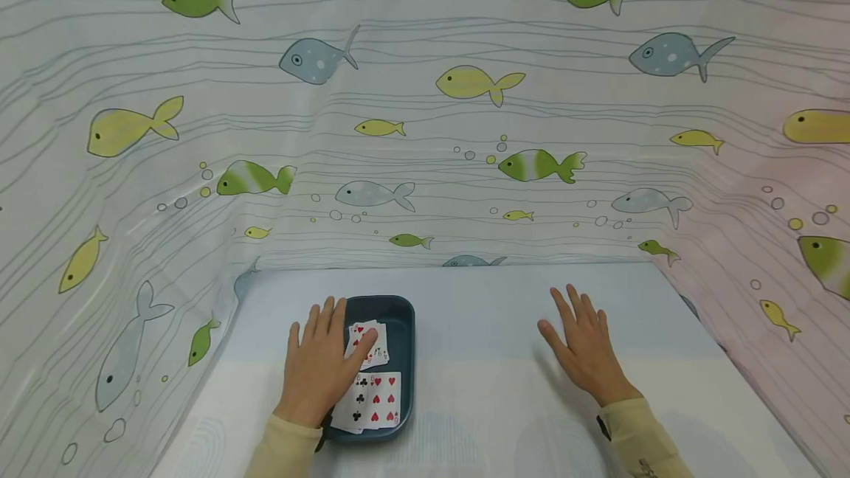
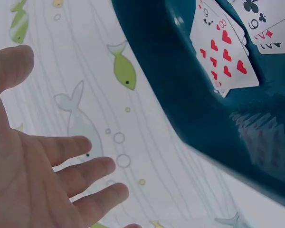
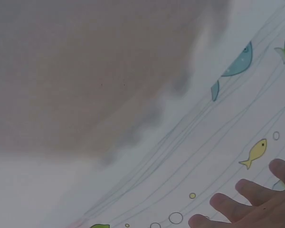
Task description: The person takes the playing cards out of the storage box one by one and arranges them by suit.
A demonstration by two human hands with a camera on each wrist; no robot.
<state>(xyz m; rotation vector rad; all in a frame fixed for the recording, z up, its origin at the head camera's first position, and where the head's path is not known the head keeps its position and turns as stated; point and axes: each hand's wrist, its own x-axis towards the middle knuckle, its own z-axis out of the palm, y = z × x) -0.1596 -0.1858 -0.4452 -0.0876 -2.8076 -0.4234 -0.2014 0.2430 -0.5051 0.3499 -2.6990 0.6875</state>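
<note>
A dark blue tray (image 1: 408, 345) stands left of the table's middle with playing cards in it. One loose pile of cards (image 1: 380, 349) lies in its far part. A second group of cards (image 1: 388, 400), with hearts and clubs showing, lies nearer the front. Over the tray's left side hovers my left hand (image 1: 319, 371), fingers straight and holding nothing; it hides part of the tray and cards. The left wrist view shows its spread fingers apart from the tray. Off to the right, my right hand (image 1: 586, 349) is held above the table, its fingers extended and nothing in them.
The pale table (image 1: 478, 360) reaches back to a fabric wall (image 1: 425, 153) printed with fish and wavy lines. More of this fabric encloses the left and right sides. A shadow falls on the table below the right hand.
</note>
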